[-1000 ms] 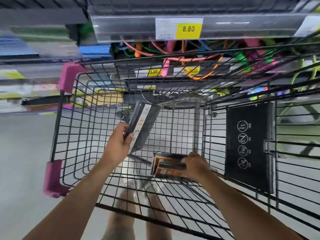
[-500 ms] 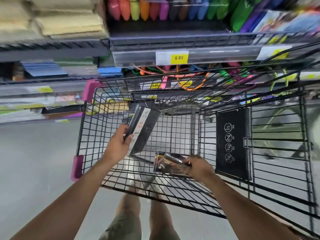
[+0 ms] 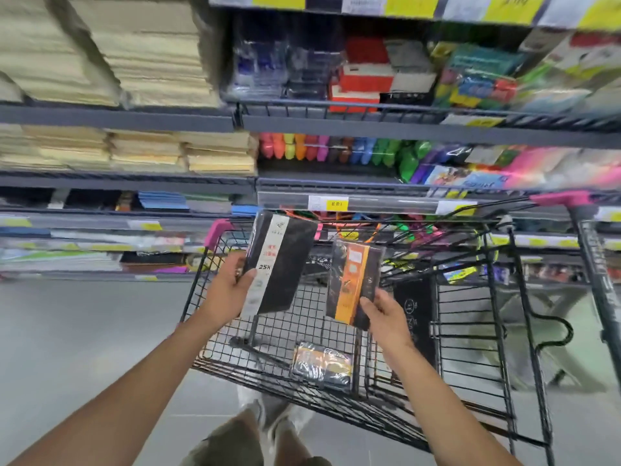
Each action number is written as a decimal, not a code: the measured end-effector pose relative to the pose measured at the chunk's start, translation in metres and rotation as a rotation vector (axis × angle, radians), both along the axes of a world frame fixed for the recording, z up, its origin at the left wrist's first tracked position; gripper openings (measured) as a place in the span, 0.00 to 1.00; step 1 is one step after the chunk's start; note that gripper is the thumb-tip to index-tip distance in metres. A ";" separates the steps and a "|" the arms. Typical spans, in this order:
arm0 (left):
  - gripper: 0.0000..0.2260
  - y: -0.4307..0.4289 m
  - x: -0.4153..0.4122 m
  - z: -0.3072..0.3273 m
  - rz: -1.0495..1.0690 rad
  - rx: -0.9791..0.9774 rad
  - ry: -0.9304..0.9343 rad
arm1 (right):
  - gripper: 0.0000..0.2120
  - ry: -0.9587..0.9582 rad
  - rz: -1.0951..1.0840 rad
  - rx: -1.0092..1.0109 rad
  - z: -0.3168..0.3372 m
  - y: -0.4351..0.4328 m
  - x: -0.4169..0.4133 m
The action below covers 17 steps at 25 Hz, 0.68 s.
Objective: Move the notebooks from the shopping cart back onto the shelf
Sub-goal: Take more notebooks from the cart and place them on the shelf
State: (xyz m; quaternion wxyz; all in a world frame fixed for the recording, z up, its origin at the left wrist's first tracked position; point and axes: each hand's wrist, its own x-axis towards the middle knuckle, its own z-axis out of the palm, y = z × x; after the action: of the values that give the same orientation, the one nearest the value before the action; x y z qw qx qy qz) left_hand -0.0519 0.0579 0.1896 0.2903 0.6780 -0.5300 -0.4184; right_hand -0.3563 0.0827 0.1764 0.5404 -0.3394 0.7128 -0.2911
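The left grip (image 3: 232,287) is closed round the lower left edge of a black notebook (image 3: 285,264), thumb across the front over its white band and the fingers hidden behind. This notebook stands nearly upright above the front of the shopping cart (image 3: 470,348), its long axis running bottom to top with the top end tipped slightly right, towards the shelf (image 3: 117,120).

The right grip (image 3: 386,314) pinches the lower right corner of an orange-and-black notebook (image 3: 353,280) in shiny wrap, thumb on the front face. It too stands upright, long axis near vertical, just beside the black one and not touching it, over the cart's basket.

A third wrapped notebook (image 3: 322,364) lies flat on the cart's wire floor below both hands, its long axis running left to right. The shelf beyond holds stacks of pale paper goods (image 3: 144,55) on the left and coloured stationery on the right, blurred.
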 end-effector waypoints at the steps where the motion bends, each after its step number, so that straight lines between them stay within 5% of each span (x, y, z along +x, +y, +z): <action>1: 0.11 0.001 0.003 0.009 0.023 -0.021 0.011 | 0.09 -0.037 -0.017 -0.023 0.013 -0.005 0.004; 17: 0.09 0.087 0.119 0.096 0.407 -0.094 0.238 | 0.15 -0.154 0.160 -0.218 0.104 -0.023 0.110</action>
State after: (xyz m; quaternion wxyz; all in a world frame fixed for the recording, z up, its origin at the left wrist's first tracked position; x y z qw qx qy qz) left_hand 0.0674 0.1449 0.2859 0.4606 0.7023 -0.3634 -0.4032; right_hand -0.2468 0.0593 0.2801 0.5748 -0.4283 0.6042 -0.3480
